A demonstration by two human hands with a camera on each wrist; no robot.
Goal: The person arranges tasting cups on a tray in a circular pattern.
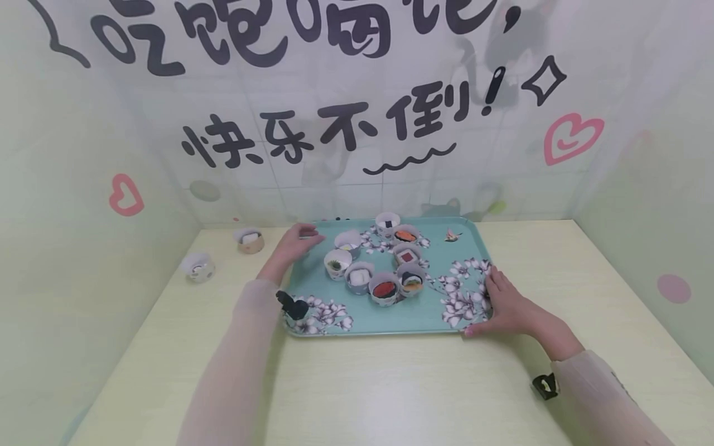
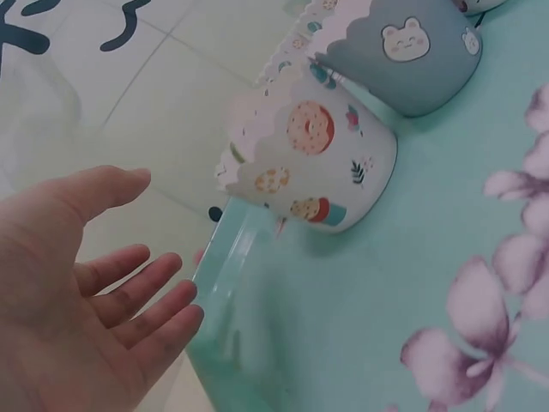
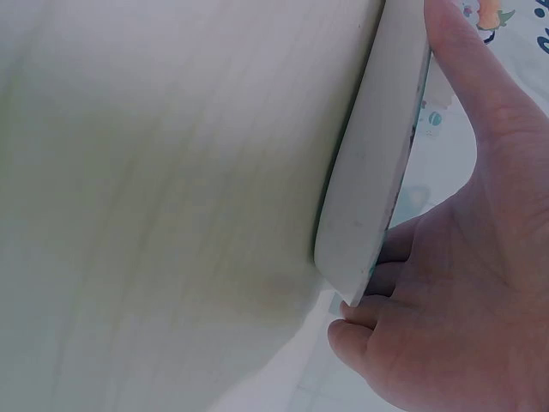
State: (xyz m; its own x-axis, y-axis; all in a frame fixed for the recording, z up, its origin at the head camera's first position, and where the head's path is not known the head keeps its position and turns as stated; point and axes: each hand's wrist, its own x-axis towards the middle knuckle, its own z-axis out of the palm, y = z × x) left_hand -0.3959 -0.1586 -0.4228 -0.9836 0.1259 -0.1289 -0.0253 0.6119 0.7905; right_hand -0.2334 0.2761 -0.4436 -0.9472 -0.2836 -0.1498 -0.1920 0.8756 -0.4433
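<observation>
A turquoise tray [image 1: 379, 325] with a floral print lies on the table and carries several paper cups, each with a small food-like piece inside. My left hand [image 1: 298, 243] is over its left rim with nothing in the fingers. In the left wrist view that hand [image 2: 103, 292] has its fingers apart, just short of a white cup with doughnut prints [image 2: 317, 154]. At the front right corner my right hand [image 1: 507, 310] holds the tray, thumb on the front edge and fingers along the right side. The right wrist view shows this hand [image 3: 463, 257] against the tray's pale outer wall [image 3: 369, 163].
Two more cups stand on the table left of the tray: a tan one [image 1: 251, 243] and a white one [image 1: 199, 269]. A lettered back wall [image 1: 334, 167] rises behind the table [image 1: 357, 390], with side walls at left and right.
</observation>
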